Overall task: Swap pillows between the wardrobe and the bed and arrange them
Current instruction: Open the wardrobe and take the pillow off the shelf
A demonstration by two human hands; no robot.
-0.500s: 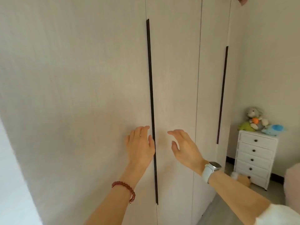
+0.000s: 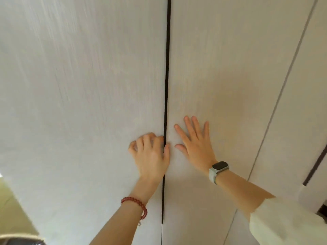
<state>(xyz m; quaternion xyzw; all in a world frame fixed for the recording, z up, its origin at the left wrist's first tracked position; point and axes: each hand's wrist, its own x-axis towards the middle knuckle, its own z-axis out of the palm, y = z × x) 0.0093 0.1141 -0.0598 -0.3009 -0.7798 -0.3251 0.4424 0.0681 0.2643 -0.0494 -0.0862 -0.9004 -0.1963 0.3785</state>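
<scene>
The pale wood-grain wardrobe (image 2: 79, 85) fills the view with its doors closed. A long dark handle strip (image 2: 167, 68) runs down the gap between the left door and the right door (image 2: 221, 76). My left hand (image 2: 152, 154) is on the left door's edge, fingers curled, with index fingertip and thumb at the strip. My right hand (image 2: 196, 144) lies flat on the right door with fingers spread, just right of the strip. No pillow or bed is in view.
A further wardrobe door (image 2: 300, 103) stands to the right, with a second dark handle strip (image 2: 316, 165) at the right edge. A patch of floor (image 2: 12, 200) shows at the lower left.
I have come closer to the wardrobe. My left hand's fingers have curled at the handle strip. My right hand has gone from hovering to lying flat on the right door.
</scene>
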